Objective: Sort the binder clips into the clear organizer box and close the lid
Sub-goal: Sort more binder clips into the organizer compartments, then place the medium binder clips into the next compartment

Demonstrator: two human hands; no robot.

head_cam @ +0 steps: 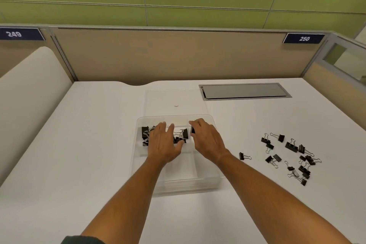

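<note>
The clear organizer box (210, 181) lies open in the middle of the white desk, its clear lid (156, 101) folded back flat behind it. Black binder clips (145, 133) fill the far left and far middle compartments. My left hand (165, 142) hovers over those clips with fingers spread and straight. My right hand (206, 137) is over the far right compartment and pinches one black binder clip (192, 130) at its fingertips. A scattered pile of loose binder clips (291, 156) lies on the desk to the right, with one stray clip (243, 156) nearer the box.
A metal cable hatch (244, 90) sits flush in the desk behind and right of the box. A beige partition (168, 55) closes off the back of the desk. The desk's left edge curves beside a neighbouring white surface (29, 89).
</note>
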